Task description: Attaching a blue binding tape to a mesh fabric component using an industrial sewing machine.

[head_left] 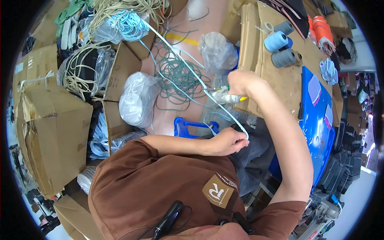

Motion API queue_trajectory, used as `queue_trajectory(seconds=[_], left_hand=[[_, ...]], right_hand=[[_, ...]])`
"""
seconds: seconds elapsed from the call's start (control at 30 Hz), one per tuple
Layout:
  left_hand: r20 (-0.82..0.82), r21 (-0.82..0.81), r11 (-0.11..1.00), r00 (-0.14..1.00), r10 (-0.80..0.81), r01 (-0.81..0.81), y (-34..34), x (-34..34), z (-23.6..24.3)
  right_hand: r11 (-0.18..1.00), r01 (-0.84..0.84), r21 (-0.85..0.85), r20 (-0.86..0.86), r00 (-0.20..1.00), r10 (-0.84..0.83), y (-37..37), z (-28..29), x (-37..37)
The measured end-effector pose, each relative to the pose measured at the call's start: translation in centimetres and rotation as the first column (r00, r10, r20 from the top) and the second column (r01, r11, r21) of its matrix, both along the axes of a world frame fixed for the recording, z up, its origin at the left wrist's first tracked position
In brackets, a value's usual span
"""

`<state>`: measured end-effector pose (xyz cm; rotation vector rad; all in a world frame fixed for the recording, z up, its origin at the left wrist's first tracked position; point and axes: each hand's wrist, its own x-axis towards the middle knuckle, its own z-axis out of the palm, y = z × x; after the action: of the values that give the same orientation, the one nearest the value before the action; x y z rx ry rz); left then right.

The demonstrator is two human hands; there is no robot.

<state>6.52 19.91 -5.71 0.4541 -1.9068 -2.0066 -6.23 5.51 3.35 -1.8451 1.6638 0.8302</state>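
A light blue cord [182,61] runs taut from a coiled light blue bundle [129,26] at the far left, down past my right hand to my left. My left hand [228,142] is closed in a pinch on the cord near my chest. My right hand [245,83] is closed around a small hand tool [225,96] with a pale, wrapped-looking body and a yellow end. Its tip meets the cord at mid-length; my fingers hide part of it, so its exact kind is unclear. Slack light blue cord loops beneath the taut stretch.
Thread cones [276,41] stand on stacked cardboard [260,72] at the right, beside a blue panel [318,132]. Tangled green cord [180,76] lies on the floor. Plastic-wrapped rolls [138,99], a blue plastic frame [182,130] and a large carton [56,128] are around me.
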Motion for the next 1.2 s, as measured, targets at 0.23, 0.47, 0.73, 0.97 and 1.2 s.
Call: queue_trajectory(seconds=[0.23, 0.47, 0.73, 0.97, 1.2], left_hand=[[-0.14, -0.193, 0.973, 0.978, -0.154, 0.125, -1.1, 3.3, -3.6], [0.023, 0.494, 0.624, 0.727, 0.686, -0.605, -9.3, 9.7, -3.3], [0.127, 0.439, 0.636, 0.744, 0.656, -0.635, -11.4, 13.0, -2.1], [0.103, 0.432, 0.72, 0.823, 0.559, -0.543, -13.2, 16.3, -2.4], [0.127, 0.421, 0.783, 0.884, 0.449, -0.458, -14.0, 19.2, -0.8]], right_hand=[[0.963, 0.216, 0.16, 0.379, 0.888, -0.262, 1.5, -3.9, -3.1], [0.939, 0.297, 0.173, 0.57, 0.747, -0.342, 2.0, -4.5, 0.0], [0.639, 0.334, 0.693, 0.631, 0.147, -0.761, 3.3, -5.3, 3.2], [0.66, 0.311, 0.684, 0.649, 0.153, -0.745, 3.3, -6.3, 5.7], [0.781, 0.353, 0.515, 0.702, 0.349, -0.621, 3.8, -4.2, 6.8]])
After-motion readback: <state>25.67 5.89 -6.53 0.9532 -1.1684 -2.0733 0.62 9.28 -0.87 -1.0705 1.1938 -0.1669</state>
